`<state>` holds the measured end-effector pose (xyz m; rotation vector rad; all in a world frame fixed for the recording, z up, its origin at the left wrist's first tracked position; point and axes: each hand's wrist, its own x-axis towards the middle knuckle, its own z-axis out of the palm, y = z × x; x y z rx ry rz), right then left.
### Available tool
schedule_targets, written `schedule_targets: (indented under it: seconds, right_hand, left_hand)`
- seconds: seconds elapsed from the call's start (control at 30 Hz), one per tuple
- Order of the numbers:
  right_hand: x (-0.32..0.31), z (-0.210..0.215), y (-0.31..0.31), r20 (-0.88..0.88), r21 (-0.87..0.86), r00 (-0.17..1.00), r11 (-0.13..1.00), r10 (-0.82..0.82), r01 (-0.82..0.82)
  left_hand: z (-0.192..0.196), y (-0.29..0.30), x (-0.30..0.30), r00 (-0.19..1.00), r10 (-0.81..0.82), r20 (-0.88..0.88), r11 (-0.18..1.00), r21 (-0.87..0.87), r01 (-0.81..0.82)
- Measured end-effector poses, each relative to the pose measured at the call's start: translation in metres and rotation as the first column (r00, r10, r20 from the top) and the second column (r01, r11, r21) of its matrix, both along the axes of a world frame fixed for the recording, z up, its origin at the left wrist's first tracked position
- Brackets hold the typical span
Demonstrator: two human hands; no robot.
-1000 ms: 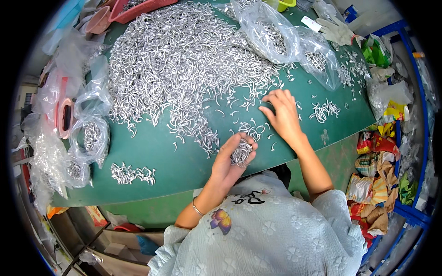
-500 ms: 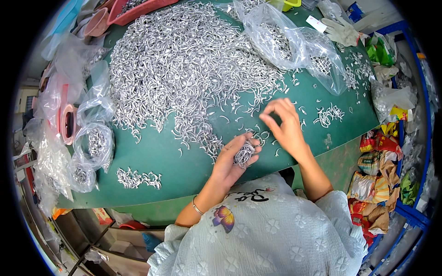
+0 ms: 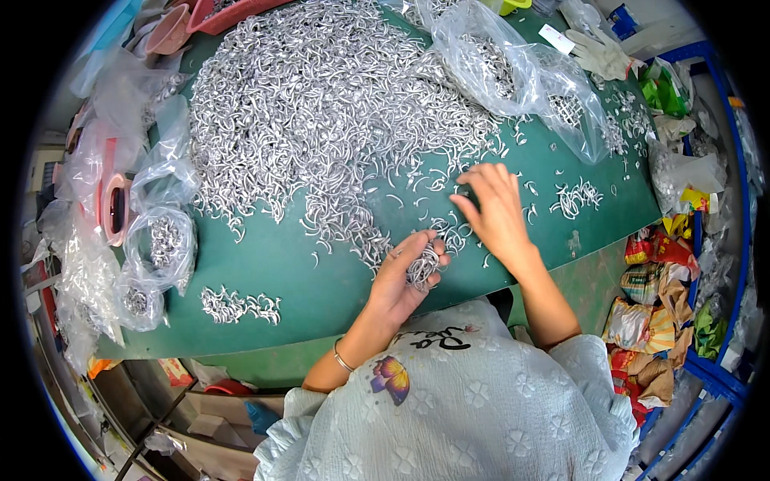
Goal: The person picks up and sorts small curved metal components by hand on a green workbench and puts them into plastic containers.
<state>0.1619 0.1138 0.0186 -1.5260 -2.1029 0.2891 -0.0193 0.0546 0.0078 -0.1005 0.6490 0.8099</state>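
Note:
Cupped palm up near the table's front edge, my left hand (image 3: pixel 391 282) holds a handful of small curved silver metal pieces (image 3: pixel 423 268). My right hand (image 3: pixel 499 215) hovers to the right of it, palm down, thumb and fingers apart, with nothing seen between them. Between and beyond the hands lies a loose scatter of the same pieces (image 3: pixel 451 232). A great heap of curved metal pieces (image 3: pixel 297 112) spreads over the green table (image 3: pixel 345 309), with a tongue of it reaching almost to my left hand.
Small separate piles lie at the right (image 3: pixel 576 198) and the front left (image 3: pixel 239 306). Clear plastic bags (image 3: pixel 489 68) with pieces stand at the back right, more bags (image 3: pixel 164 248) along the left. A red tray (image 3: pixel 228 18) sits at the back. A blue rack (image 3: pixel 722 377) stands right.
My right hand has turned slightly, its fingers shifting a little left and the thumb still apart. My left hand stays nearly in place with its handful. The view has shifted slightly.

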Motion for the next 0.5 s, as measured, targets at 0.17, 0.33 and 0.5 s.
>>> schedule_targets:
  seconds: [0.17,0.33,0.5]
  right_hand:
    - [0.000,-0.013,0.003,-0.037,0.000,0.999,1.000,-0.003,0.003]
    - [0.005,-0.001,-0.003,-0.036,-0.042,0.994,0.994,-0.100,0.098]
    - [-0.007,-0.018,-0.006,0.140,0.040,0.985,0.995,-0.100,0.095]
  left_hand:
    - [0.002,-0.002,-0.001,1.000,0.019,-0.002,1.000,-0.005,-0.019]
    - [0.001,-0.004,-0.003,0.999,0.039,-0.014,0.999,-0.022,-0.039]
    - [0.004,-0.003,-0.001,0.999,0.026,-0.037,0.999,-0.035,-0.027]
